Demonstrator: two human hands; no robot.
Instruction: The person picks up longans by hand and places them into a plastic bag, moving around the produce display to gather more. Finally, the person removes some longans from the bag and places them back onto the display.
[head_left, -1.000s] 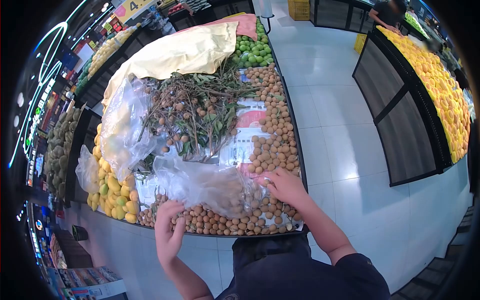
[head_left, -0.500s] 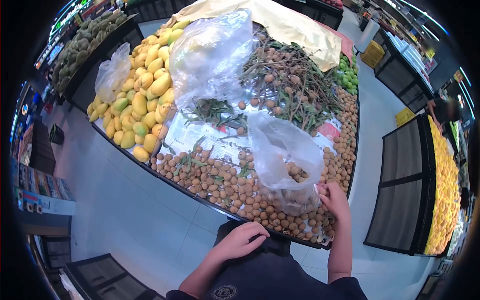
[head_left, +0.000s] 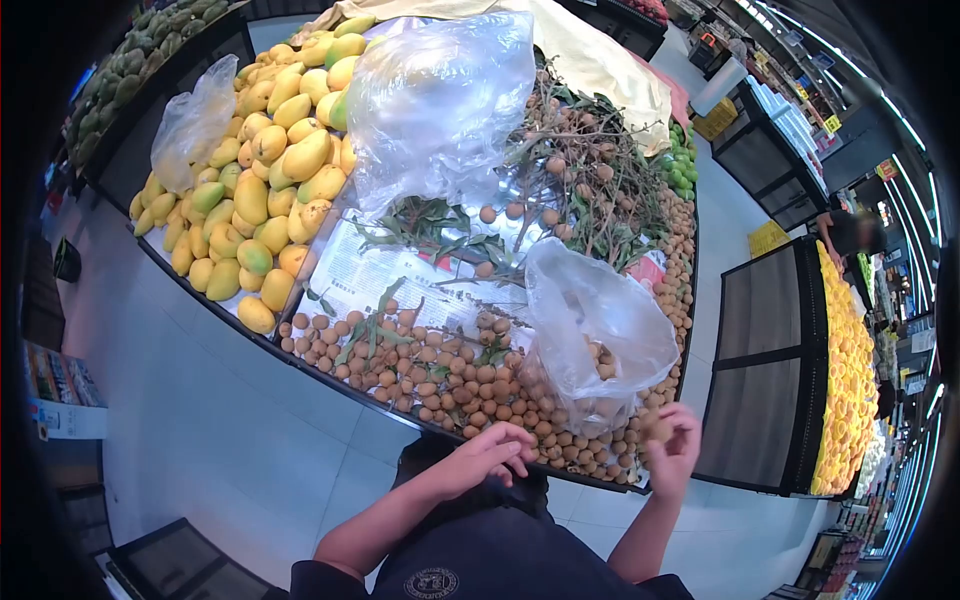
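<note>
Loose longans (head_left: pixel 450 378) cover the front strip of the fruit stand. An open clear plastic bag (head_left: pixel 590 325) stands among them, with some longans inside its lower part. Just right of the bag, my right hand (head_left: pixel 677 450) pinches a brown longan (head_left: pixel 657 428) between thumb and fingers. My left hand (head_left: pixel 488 458) hovers at the stand's front edge, nearest the loose longans; its fingers are loosely bent and apart, and it holds nothing.
Yellow mangoes (head_left: pixel 250 195) are heaped on the left, beside a large clear plastic sheet (head_left: pixel 440 110). Longan branches (head_left: pixel 590 170) with leaves lie at the back, green limes (head_left: pixel 682 165) behind on the right. A person (head_left: pixel 855 232) stands by the orange fruit display (head_left: pixel 830 380).
My right hand has drawn back from the bag's side toward me and now shows a longan in its fingers. My left hand has lifted slightly, its fingers more apart. The view has shifted.
</note>
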